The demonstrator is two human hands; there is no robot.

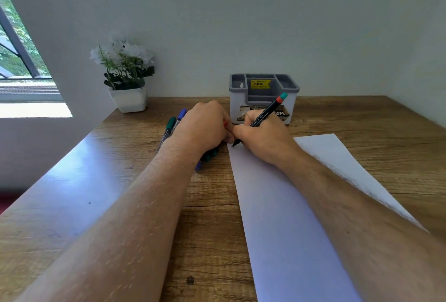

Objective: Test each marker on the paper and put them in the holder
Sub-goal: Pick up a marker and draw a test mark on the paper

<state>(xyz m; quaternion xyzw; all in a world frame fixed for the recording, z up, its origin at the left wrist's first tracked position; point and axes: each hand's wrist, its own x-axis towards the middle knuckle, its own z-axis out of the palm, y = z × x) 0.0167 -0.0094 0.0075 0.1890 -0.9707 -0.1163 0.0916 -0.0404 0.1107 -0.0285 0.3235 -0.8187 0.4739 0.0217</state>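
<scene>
paper (284, 217) flat on desk (205, 241) | right hand (263, 140) grasps black marker (265, 114), tip on paper's far-left corner | left hand (205, 125) curled over loose markers (172, 125) – red cap in its fingers | holder (263, 99) just behind – plant (125, 72) far left

Paper (289, 205) lies on table (205, 229); holder (263, 99) behind it, markers (173, 125) left, plant (125, 77) far left.

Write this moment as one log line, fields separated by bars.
step: testing | right hand: holds black marker, tip on paper | left hand: on spare markers | holder: no markers seen
</scene>
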